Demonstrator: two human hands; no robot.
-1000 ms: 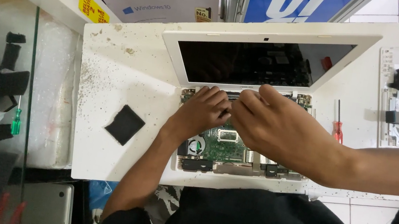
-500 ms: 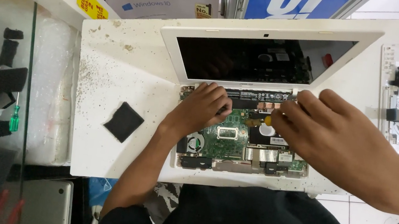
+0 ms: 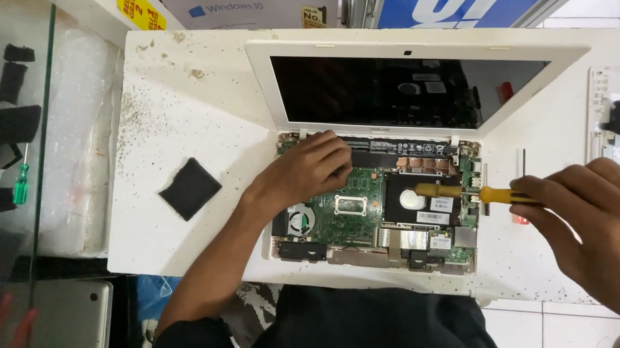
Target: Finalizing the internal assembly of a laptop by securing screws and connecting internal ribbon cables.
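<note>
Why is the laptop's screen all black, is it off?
Off, it seems. The laptop stands open, its screen dark with only reflections, and its keyboard cover is gone, baring the green board.

Glossy dark laptop screen [image 3: 400, 89] in matt white plastic frame, speckled white desk [image 3: 188, 115], yellow plastic screwdriver handle [image 3: 505, 197], matt black foam pad [image 3: 191, 188], green circuit board [image 3: 347, 200]

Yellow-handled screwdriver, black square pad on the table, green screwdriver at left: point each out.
yellow-handled screwdriver [image 3: 505, 197]: head view, on the yellow handle just ahead of the right hand's fingers.
black square pad [image 3: 191, 188]: head view, on its middle.
green screwdriver [image 3: 20, 190]: head view, on the green handle, under the glass.
</note>
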